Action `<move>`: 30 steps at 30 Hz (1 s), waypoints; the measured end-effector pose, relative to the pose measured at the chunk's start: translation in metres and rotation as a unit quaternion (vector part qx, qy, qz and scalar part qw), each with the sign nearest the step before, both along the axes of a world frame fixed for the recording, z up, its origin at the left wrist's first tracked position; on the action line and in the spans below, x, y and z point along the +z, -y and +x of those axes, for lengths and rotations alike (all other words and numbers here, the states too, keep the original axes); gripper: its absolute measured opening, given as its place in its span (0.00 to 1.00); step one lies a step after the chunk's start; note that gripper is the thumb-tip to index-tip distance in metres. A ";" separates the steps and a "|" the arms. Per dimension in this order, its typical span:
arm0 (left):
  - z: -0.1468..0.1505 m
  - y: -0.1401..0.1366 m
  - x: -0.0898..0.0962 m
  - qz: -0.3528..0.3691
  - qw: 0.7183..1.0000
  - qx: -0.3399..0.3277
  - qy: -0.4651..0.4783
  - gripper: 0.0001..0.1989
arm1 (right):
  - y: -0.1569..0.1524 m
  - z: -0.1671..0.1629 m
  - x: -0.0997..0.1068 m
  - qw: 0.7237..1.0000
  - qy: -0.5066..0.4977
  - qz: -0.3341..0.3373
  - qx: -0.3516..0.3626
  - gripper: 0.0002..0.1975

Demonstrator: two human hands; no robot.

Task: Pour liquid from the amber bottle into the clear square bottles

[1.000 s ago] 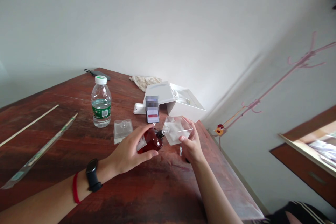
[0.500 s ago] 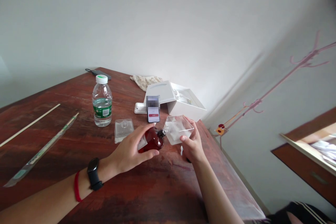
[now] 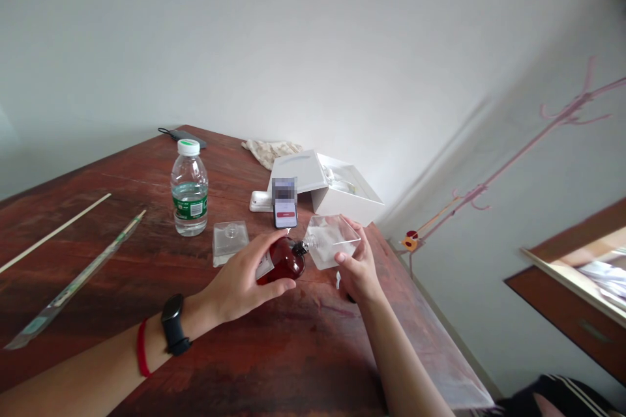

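Note:
In the head view, my left hand [image 3: 244, 279] is wrapped round a dark reddish-brown bottle [image 3: 289, 259] with a pale label. The bottle is tilted, its black neck [image 3: 300, 248] pointing right. Opposite it, my right hand [image 3: 362, 268] grips a clear, square-sided plastic container [image 3: 331, 241], also tipped, with something whitish showing through its walls. The bottle's neck meets the left end of this container; whether liquid is passing between them I cannot tell. A clear square lid [image 3: 231, 239] with a round knob lies just left of the bottle.
A phone [image 3: 285, 212] leans against an open white box [image 3: 296, 171], beside a white case [image 3: 260, 201]. Further left stand a water bottle [image 3: 190, 192], wrapped chopsticks [image 3: 81, 277] and a bare stick [image 3: 59, 231]. A cloth [image 3: 268, 151] lies behind; a pink rack [image 3: 513, 156] is at right.
Almost nothing differs. Both hands keep the bottle and container together in the same pose; the whole view has shifted very slightly.

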State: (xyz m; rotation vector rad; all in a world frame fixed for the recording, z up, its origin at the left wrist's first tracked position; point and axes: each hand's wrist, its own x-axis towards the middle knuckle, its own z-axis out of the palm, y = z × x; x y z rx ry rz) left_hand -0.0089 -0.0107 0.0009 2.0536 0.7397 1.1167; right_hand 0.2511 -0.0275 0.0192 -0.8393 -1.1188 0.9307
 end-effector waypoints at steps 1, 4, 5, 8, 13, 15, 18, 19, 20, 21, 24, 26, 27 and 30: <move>0.000 0.000 0.000 0.000 1.000 0.000 0.000 0.38 | 0.000 0.000 0.000 1.000 0.001 -0.002 -0.001 0.38; 0.000 0.000 0.000 -0.001 1.000 0.000 0.001 0.37 | 0.001 -0.001 0.001 1.000 0.003 -0.005 -0.003 0.38; 0.000 0.000 0.000 -0.001 1.000 0.000 0.001 0.37 | 0.001 -0.001 0.001 1.000 0.003 -0.005 -0.003 0.38; 0.000 0.001 0.000 -0.002 1.000 0.000 0.002 0.37 | 0.000 -0.001 0.000 1.000 0.000 -0.003 -0.003 0.39; -0.001 0.001 0.001 -0.004 1.000 0.000 0.003 0.37 | 0.001 0.000 0.000 1.000 -0.001 -0.005 0.004 0.39; -0.001 0.001 0.001 -0.005 1.000 -0.001 0.002 0.37 | 0.001 -0.001 0.001 1.000 -0.001 -0.005 0.003 0.39; -0.001 0.002 0.002 -0.005 1.000 -0.002 0.000 0.37 | 0.002 -0.001 0.001 1.000 -0.002 -0.005 0.001 0.40; -0.001 0.002 0.002 -0.005 1.000 -0.001 0.000 0.37 | 0.002 -0.001 0.001 1.000 -0.002 -0.005 0.000 0.40; -0.001 0.002 0.002 -0.005 1.000 -0.001 0.000 0.37 | 0.002 -0.001 0.001 1.000 -0.001 -0.006 0.000 0.40; -0.001 0.002 0.002 -0.005 1.000 0.000 0.000 0.37 | 0.001 -0.001 0.001 1.000 0.000 -0.006 -0.001 0.40; 0.000 0.002 0.002 -0.004 1.000 0.000 0.000 0.37 | 0.001 -0.001 0.001 1.000 0.003 -0.006 -0.001 0.40; 0.000 0.001 0.001 -0.003 1.000 -0.002 0.000 0.37 | 0.001 0.000 0.000 1.000 0.006 -0.004 -0.002 0.39; 0.000 0.001 0.001 -0.003 1.000 -0.003 0.001 0.38 | 0.001 0.000 0.000 1.000 0.007 -0.004 -0.003 0.39; 0.000 0.001 0.001 0.000 1.000 -0.001 0.003 0.38 | 0.001 0.000 0.000 1.000 0.012 -0.005 -0.007 0.38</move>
